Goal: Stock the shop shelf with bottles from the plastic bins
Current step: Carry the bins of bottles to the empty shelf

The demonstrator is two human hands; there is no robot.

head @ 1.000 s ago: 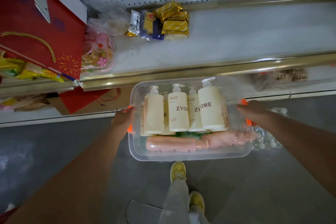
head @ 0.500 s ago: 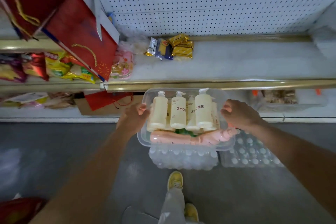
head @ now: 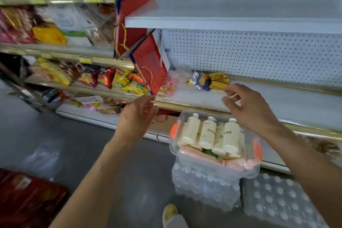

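A clear plastic bin (head: 249, 171) with orange latches rests on a shrink-wrapped pack of water bottles (head: 205, 189) on the floor. Inside it stand several cream pump bottles (head: 229, 138) marked ZYOME, with pink bottles (head: 238, 164) lying in front of them. My left hand (head: 137, 116) hovers to the left of the bin, fingers loosely curled, holding nothing. Above the bin's far edge, my right hand (head: 248, 105) is raised with its fingers spread and empty. Behind both hands runs the white shelf (head: 277, 102) with a gold front rail.
Gold and blue packets (head: 211, 80) lie at the back of the shelf. A red gift bag (head: 149, 65) leans at its left end beside a pink packet (head: 169, 85). Snack bags fill the left shelves. A second water pack (head: 277, 201) sits at the right, a red pack (head: 27, 198) at the lower left.
Both hands have let go of the bin, which now rests on the water pack, and have risen toward the shelf. The view has swung up and left.
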